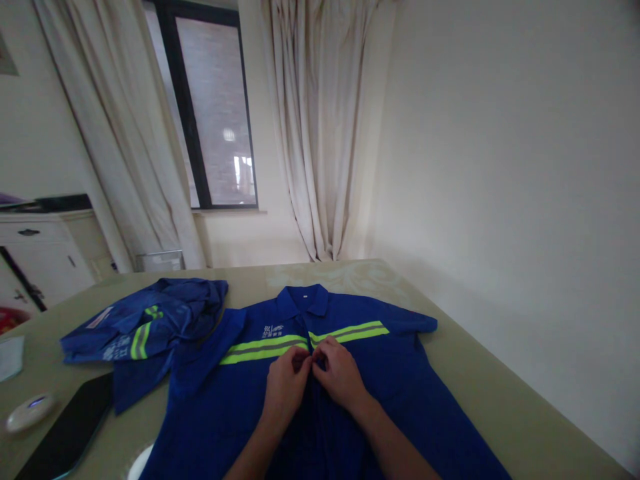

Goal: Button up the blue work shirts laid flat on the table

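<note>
A blue short-sleeved work shirt (395, 373) with yellow-green and grey reflective bands lies face up on the table, its collar toward the window. My left hand (287, 380) pinches the front placket at mid-chest, just below the band. Right beside it, my right hand (340, 373) pinches the placket's other side, fingertips nearly touching those of the left. Whatever button or edge sits between the fingers is hidden by them. Above the left half of the band is a pale printed logo (273, 331).
A crumpled blue garment (185, 310) with similar bands lies to the left. Nearer are a black phone (70, 427), a white oval device (31, 412) and a partly covered white object (140, 463). The table (475, 400) borders a wall on the right; curtains (320, 133) hang behind.
</note>
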A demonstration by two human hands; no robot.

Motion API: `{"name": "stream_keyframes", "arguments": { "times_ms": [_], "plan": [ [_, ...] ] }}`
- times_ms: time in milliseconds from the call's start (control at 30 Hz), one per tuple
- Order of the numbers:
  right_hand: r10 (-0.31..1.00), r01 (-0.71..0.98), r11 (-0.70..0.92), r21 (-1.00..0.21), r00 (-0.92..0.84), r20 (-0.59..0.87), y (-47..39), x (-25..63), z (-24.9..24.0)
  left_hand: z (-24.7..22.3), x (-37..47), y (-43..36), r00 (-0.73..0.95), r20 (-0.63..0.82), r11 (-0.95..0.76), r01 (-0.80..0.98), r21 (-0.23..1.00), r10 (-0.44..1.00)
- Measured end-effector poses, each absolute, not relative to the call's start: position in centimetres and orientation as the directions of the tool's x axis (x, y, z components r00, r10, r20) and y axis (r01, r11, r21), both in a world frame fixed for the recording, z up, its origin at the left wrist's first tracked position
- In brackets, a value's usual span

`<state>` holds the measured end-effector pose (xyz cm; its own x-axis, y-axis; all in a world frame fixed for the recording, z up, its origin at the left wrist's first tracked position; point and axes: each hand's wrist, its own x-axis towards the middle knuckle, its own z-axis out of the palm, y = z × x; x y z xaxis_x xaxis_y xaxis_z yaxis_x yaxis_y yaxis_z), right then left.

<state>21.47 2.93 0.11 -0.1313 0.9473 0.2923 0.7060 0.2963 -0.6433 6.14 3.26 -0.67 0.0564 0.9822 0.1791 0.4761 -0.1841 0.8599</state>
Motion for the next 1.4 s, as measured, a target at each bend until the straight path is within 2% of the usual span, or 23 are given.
{"name": "stream_keyframes", "arguments": {
  "times_ms": [200, 300, 433, 567, 700, 833, 967, 1133, 1300, 1400],
  "plan": [
    [0.965, 0.752, 0.247, -0.612, -0.132, 0.227, 2.8, 21.4, 0.3, -1.3, 5.7, 4.2, 0.087, 0.174, -0.195, 0.395, 0.898, 0.981],
    [0.977, 0.817, 0.184, -0.547, -0.093, 0.191, 2.4, 21.1, 0.6, -1.3, 5.8, 4.3, 0.086, 0.196, -0.214, 0.360, 0.908, 0.977],
    [0.980, 0.859, 0.165, -0.484, -0.087, 0.181, 2.0, 20.7, 0.9, -1.0, 5.8, 4.1, 0.091, 0.209, -0.227, 0.457, 0.860, 0.974],
    [0.979, 0.828, 0.167, -0.535, -0.077, 0.187, 2.2, 20.8, 0.9, -0.7, 5.7, 3.8, 0.104, 0.219, -0.237, 0.599, 0.765, 0.970],
    [0.983, 0.797, 0.141, -0.587, -0.043, 0.178, 2.3, 20.7, 0.8, -0.9, 5.5, 4.1, 0.123, 0.238, -0.267, 0.515, 0.815, 0.963],
    [0.985, 0.835, 0.094, -0.542, 0.001, 0.173, 1.8, 20.3, 0.9, -1.2, 5.6, 4.5, 0.108, 0.242, -0.265, 0.456, 0.850, 0.964],
    [0.986, 0.867, 0.098, -0.489, -0.018, 0.166, 1.4, 20.1, 1.4, -1.1, 5.7, 4.5, 0.120, 0.213, -0.245, 0.481, 0.842, 0.970],
    [0.984, 0.859, 0.137, -0.494, -0.062, 0.164, 1.5, 20.6, 1.7, -1.0, 5.8, 4.5, 0.110, 0.181, -0.212, 0.556, 0.804, 0.977],
    [0.983, 0.840, 0.135, -0.525, -0.045, 0.181, 1.8, 20.9, 1.3, -1.2, 6.0, 4.5, 0.134, 0.202, -0.241, 0.630, 0.738, 0.970],
    [0.976, 0.792, 0.153, -0.591, -0.026, 0.218, 2.1, 20.8, 0.8, -1.3, 6.0, 4.4, 0.140, 0.253, -0.281, 0.658, 0.698, 0.957]
  ]
}}
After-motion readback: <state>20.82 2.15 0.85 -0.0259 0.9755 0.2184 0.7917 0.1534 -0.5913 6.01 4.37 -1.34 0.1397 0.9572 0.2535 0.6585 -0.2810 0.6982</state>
